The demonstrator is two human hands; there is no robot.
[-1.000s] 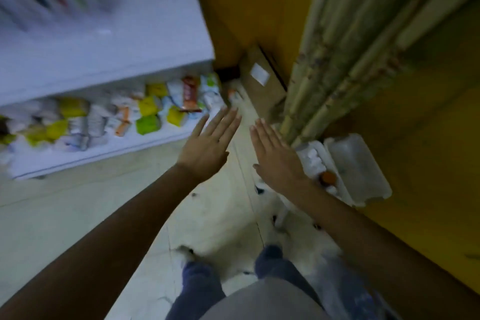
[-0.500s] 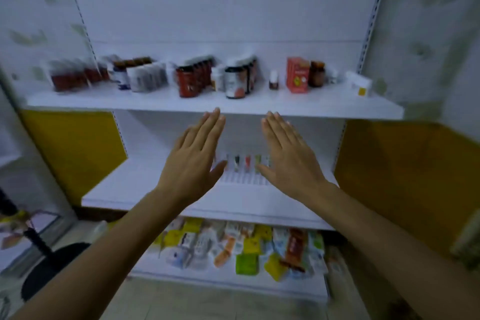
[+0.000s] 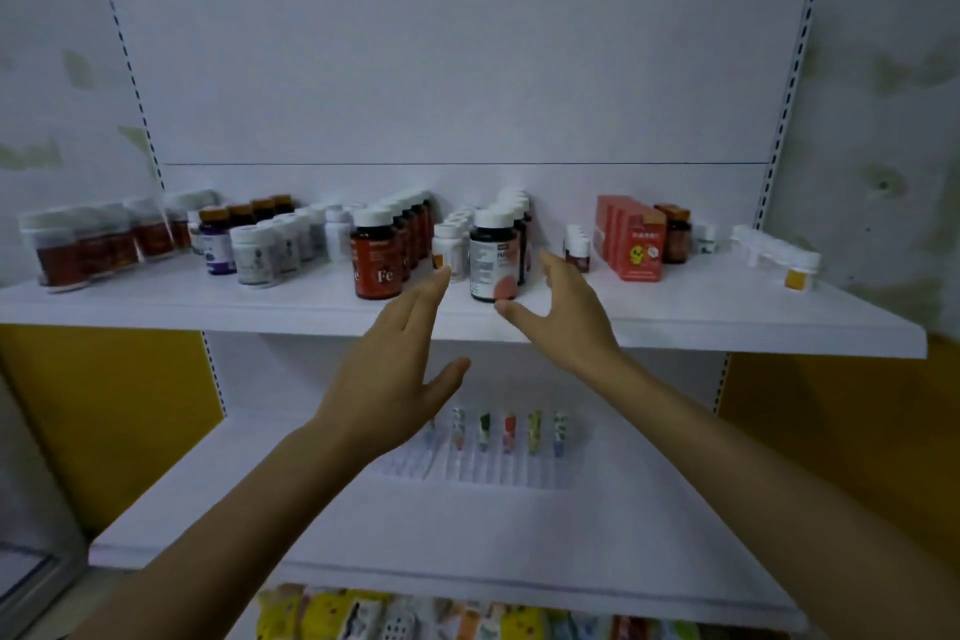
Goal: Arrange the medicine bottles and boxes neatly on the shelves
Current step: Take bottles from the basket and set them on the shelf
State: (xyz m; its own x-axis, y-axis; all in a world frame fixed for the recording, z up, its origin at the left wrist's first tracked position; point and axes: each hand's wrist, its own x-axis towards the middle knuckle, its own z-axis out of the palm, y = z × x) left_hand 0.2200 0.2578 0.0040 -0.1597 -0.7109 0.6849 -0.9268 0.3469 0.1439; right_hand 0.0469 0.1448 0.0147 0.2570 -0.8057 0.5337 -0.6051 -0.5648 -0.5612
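The top white shelf (image 3: 727,322) carries rows of medicine bottles and boxes. A dark bottle with a white cap and pink label mark (image 3: 492,257) stands at its middle front, beside a red bottle marked Fe (image 3: 377,260). Red boxes (image 3: 631,239) stand to the right. My left hand (image 3: 395,369) reaches up with straight fingers, its tips just left of the dark bottle. My right hand (image 3: 563,312) is spread on the bottle's right side, thumb tip near its base. Neither hand holds anything.
A row of small coloured tubes (image 3: 506,431) stands on the middle shelf (image 3: 623,535). Yellow and white packets (image 3: 332,613) fill the bottom shelf. A small yellow-labelled bottle (image 3: 800,270) sits at the top shelf's right end. Yellow wall panels flank the shelving.
The view rose from the floor and bottom shelf to the top shelf. Both hands lifted from in front of the middle shelf to either side of the dark bottle.
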